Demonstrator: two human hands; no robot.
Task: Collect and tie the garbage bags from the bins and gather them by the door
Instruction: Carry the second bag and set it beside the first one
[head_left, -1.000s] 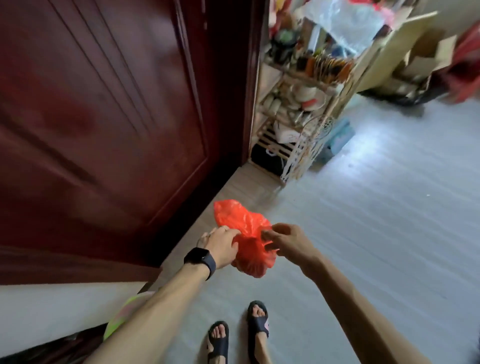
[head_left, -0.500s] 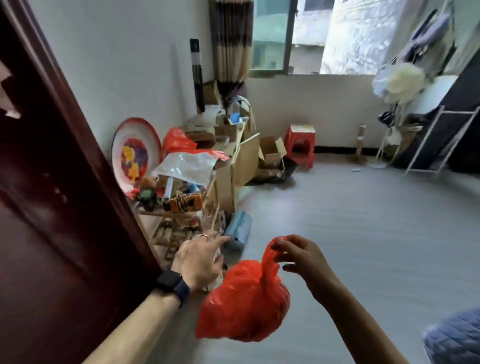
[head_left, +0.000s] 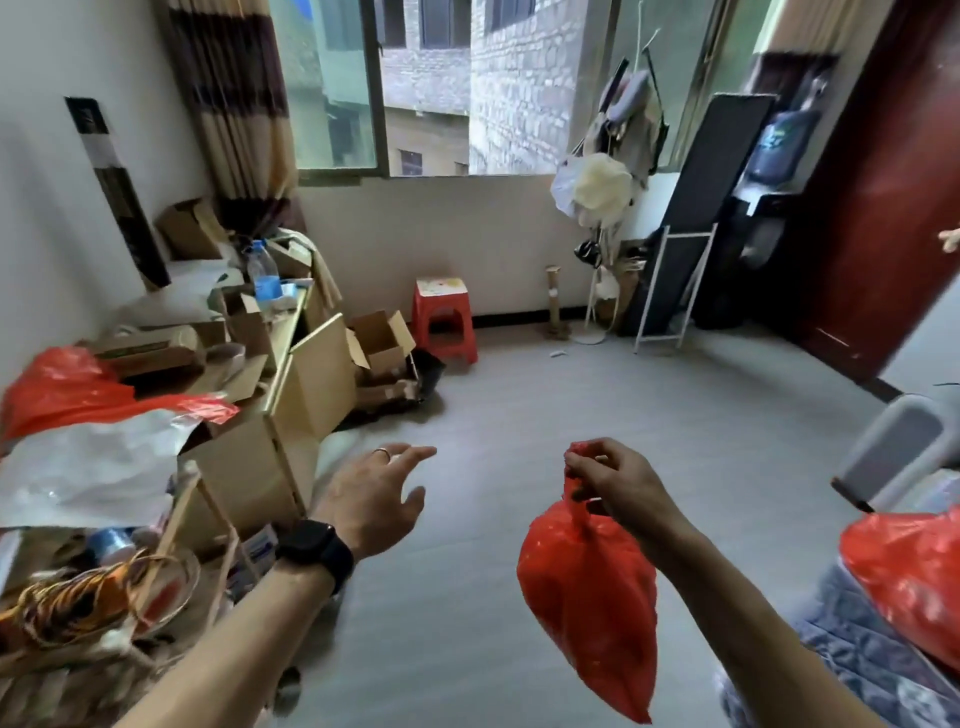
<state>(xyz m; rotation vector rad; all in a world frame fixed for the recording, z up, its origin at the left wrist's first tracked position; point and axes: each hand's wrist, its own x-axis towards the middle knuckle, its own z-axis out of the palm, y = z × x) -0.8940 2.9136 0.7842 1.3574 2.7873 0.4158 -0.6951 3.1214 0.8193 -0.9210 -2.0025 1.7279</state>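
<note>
Red plastic garbage bag (head_left: 587, 597), bulging and gathered into a twisted neck, is hanging in the air over the near part of the grey floor (head_left: 519, 415), touching nothing below it. The right hand (head_left: 613, 483) is pinching that neck between curled fingers and thumb, probably holding it high so the load is pulling the plastic taut for knotting or carrying; whether a knot is already sitting there I cannot tell. The left hand (head_left: 374, 499), wearing a black smartwatch (head_left: 317, 545), is hovering apart from the bag with fingers spread and loose, grasping nothing.

Opaque plastic is hiding whatever is filling the bag. A second red plastic bag (head_left: 909, 577) is lying on blue-grey patterned fabric (head_left: 852, 660) at the right, and a crumpled third red bag (head_left: 57, 389) is resting on piled brown cardboard boxes (head_left: 311, 384) along the floor's left edge; their contents are not showing. A dark red wooden door (head_left: 883, 208) is standing at the far right corner, possibly the gathering spot.
</note>
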